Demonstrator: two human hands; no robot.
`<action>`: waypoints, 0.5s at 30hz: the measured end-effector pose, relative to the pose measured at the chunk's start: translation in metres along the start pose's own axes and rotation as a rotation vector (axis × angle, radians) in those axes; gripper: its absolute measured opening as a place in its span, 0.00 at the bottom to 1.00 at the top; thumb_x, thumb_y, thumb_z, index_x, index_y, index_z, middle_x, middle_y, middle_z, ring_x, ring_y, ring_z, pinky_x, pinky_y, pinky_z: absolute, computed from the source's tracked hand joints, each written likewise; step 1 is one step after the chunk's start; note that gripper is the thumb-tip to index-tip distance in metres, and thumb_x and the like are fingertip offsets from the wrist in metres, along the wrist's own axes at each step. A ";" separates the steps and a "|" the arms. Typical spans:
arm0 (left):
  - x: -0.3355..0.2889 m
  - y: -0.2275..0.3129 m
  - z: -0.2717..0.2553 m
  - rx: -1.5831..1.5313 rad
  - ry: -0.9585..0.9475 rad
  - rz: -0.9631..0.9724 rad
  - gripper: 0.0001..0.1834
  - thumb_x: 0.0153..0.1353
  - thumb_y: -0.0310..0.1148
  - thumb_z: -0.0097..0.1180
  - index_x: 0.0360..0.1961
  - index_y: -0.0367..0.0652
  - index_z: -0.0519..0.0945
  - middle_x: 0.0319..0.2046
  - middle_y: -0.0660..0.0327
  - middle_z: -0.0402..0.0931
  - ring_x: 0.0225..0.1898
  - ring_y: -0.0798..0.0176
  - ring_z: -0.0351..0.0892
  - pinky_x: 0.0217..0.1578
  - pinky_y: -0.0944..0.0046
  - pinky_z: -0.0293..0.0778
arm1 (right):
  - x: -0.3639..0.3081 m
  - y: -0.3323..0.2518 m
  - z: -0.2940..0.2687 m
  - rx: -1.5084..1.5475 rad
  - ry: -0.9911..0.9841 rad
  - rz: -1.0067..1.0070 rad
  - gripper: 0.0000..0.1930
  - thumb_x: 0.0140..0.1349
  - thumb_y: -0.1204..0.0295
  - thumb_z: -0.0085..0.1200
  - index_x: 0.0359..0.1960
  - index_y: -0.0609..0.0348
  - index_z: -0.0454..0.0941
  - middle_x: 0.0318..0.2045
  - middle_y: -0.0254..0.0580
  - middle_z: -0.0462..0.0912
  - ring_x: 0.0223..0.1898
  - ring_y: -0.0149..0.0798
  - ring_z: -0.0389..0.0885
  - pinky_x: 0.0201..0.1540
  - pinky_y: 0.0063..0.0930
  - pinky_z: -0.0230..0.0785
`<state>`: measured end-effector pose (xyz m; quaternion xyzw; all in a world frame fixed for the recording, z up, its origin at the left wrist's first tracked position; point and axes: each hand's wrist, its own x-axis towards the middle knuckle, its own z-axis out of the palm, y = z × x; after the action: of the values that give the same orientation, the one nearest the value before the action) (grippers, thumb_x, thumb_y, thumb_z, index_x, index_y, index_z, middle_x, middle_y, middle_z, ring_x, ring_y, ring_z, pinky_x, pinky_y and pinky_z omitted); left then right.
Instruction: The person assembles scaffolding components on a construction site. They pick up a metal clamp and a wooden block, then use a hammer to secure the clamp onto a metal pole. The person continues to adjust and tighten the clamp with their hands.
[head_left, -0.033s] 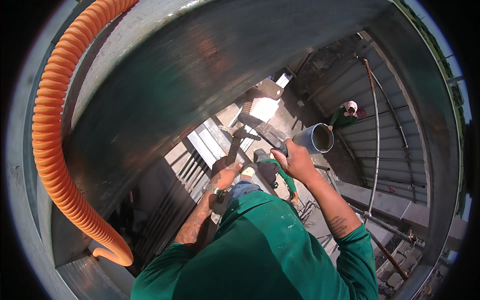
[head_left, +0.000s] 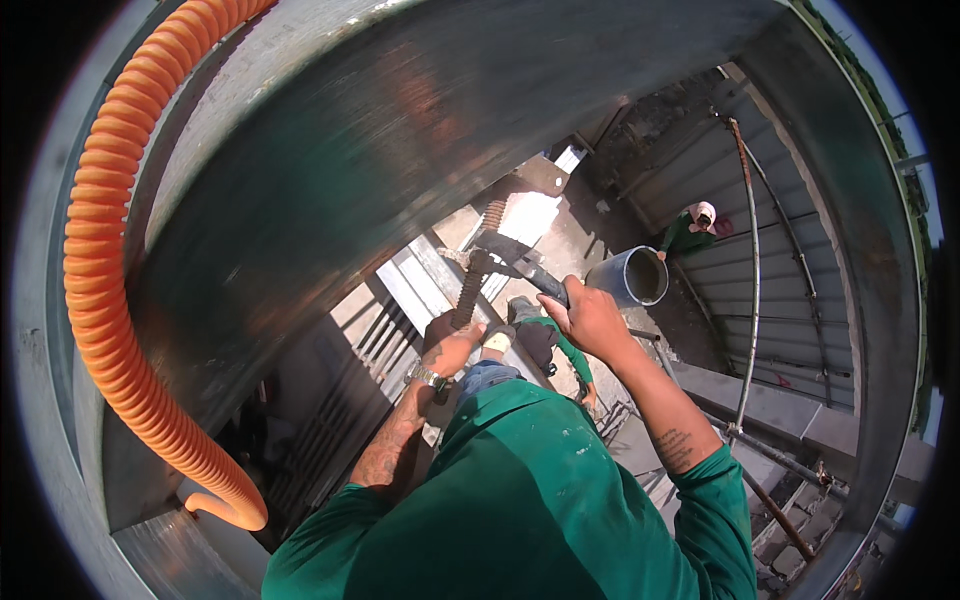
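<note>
My left hand (head_left: 450,345) is wrapped around the lower end of a rusty threaded rod (head_left: 468,300), which points up and away from me. A dark, winged nut (head_left: 478,262) sits partway up the rod. In my right hand (head_left: 597,318) is a hammer (head_left: 540,277), gripped by its dark handle. The hammer's head lies at the nut, seemingly touching it, and covers part of the rod. The rod's far end shows beyond the hammer head. Both forearms come up from green sleeves.
A large dark metal beam (head_left: 400,130) spans above my hands. An orange corrugated hose (head_left: 110,250) curves down at left. Far below, one person in a pink head covering (head_left: 703,215) stands by a grey drum (head_left: 640,275); another green-sleeved person (head_left: 570,350) is nearer. Scaffold pipes (head_left: 752,280) stand at right.
The hammer head has come down and left onto the nut, and its handle has tilted slightly. My left hand and the rod stay about where they were.
</note>
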<state>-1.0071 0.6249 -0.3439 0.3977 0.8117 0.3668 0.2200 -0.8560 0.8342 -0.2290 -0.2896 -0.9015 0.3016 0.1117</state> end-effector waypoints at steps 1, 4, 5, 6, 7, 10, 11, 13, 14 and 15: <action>-0.002 0.002 0.001 -0.035 0.014 -0.054 0.24 0.62 0.47 0.65 0.46 0.35 0.81 0.35 0.49 0.84 0.38 0.49 0.84 0.40 0.53 0.76 | 0.007 0.003 0.005 -0.061 -0.045 0.041 0.22 0.69 0.57 0.57 0.32 0.66 0.70 0.20 0.65 0.77 0.27 0.70 0.77 0.28 0.54 0.67; 0.034 0.010 -0.034 -0.206 -0.193 -0.432 0.20 0.58 0.42 0.69 0.39 0.34 0.83 0.31 0.50 0.84 0.33 0.53 0.83 0.37 0.55 0.76 | 0.022 -0.009 0.003 -0.042 -0.079 0.093 0.24 0.70 0.53 0.54 0.33 0.66 0.71 0.23 0.64 0.80 0.28 0.68 0.80 0.33 0.54 0.73; 0.034 0.015 -0.033 -0.253 -0.131 -0.467 0.17 0.54 0.40 0.71 0.33 0.34 0.83 0.27 0.51 0.83 0.30 0.54 0.82 0.34 0.55 0.76 | 0.019 -0.014 0.005 0.049 -0.043 0.080 0.24 0.70 0.52 0.53 0.34 0.67 0.71 0.23 0.64 0.80 0.29 0.68 0.81 0.35 0.55 0.73; 0.035 0.013 -0.033 -0.240 -0.128 -0.463 0.17 0.54 0.40 0.71 0.33 0.34 0.83 0.27 0.51 0.83 0.29 0.54 0.82 0.34 0.55 0.76 | 0.015 -0.018 0.008 0.141 -0.007 0.067 0.25 0.70 0.51 0.52 0.35 0.67 0.72 0.23 0.65 0.81 0.30 0.68 0.81 0.36 0.56 0.73; 0.038 0.009 -0.032 -0.227 -0.127 -0.459 0.17 0.54 0.40 0.71 0.33 0.34 0.83 0.26 0.51 0.83 0.29 0.54 0.82 0.34 0.56 0.76 | 0.011 -0.019 0.016 0.158 0.021 0.080 0.27 0.71 0.49 0.49 0.35 0.68 0.73 0.24 0.65 0.81 0.30 0.68 0.81 0.37 0.57 0.73; 0.045 0.005 -0.021 -0.182 -0.098 -0.340 0.17 0.54 0.40 0.71 0.29 0.35 0.81 0.23 0.51 0.81 0.25 0.56 0.79 0.30 0.54 0.74 | 0.016 -0.005 0.034 -0.061 -0.070 0.092 0.25 0.71 0.52 0.51 0.35 0.68 0.72 0.23 0.65 0.81 0.28 0.69 0.81 0.34 0.57 0.73; 0.045 -0.001 -0.018 -0.150 -0.112 -0.375 0.18 0.54 0.41 0.71 0.28 0.36 0.81 0.22 0.51 0.80 0.24 0.56 0.78 0.29 0.54 0.73 | 0.022 -0.005 0.033 -0.081 -0.088 0.078 0.24 0.71 0.53 0.52 0.34 0.68 0.71 0.23 0.66 0.80 0.28 0.69 0.80 0.33 0.57 0.72; 0.059 -0.017 -0.007 -0.121 -0.106 -0.413 0.18 0.54 0.42 0.70 0.27 0.36 0.81 0.21 0.51 0.79 0.23 0.56 0.77 0.29 0.54 0.73 | 0.032 -0.017 0.025 -0.060 -0.086 0.059 0.23 0.71 0.54 0.52 0.34 0.68 0.70 0.23 0.67 0.79 0.27 0.70 0.80 0.32 0.58 0.71; 0.055 -0.018 -0.003 -0.122 -0.106 -0.440 0.17 0.53 0.42 0.70 0.27 0.37 0.81 0.21 0.51 0.79 0.22 0.55 0.76 0.29 0.53 0.72 | 0.028 -0.024 0.022 -0.014 -0.074 0.064 0.23 0.71 0.54 0.52 0.34 0.68 0.70 0.23 0.67 0.79 0.27 0.70 0.79 0.32 0.58 0.71; 0.054 -0.018 -0.003 -0.164 -0.118 -0.431 0.18 0.53 0.42 0.69 0.27 0.36 0.81 0.20 0.51 0.79 0.22 0.54 0.77 0.28 0.53 0.73 | 0.023 -0.026 0.027 0.048 0.015 0.028 0.22 0.70 0.55 0.53 0.34 0.67 0.70 0.23 0.68 0.79 0.26 0.70 0.79 0.32 0.58 0.72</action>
<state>-1.0490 0.6600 -0.3593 0.2168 0.8311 0.3523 0.3718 -0.8965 0.8175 -0.2340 -0.3018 -0.8890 0.3226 0.1209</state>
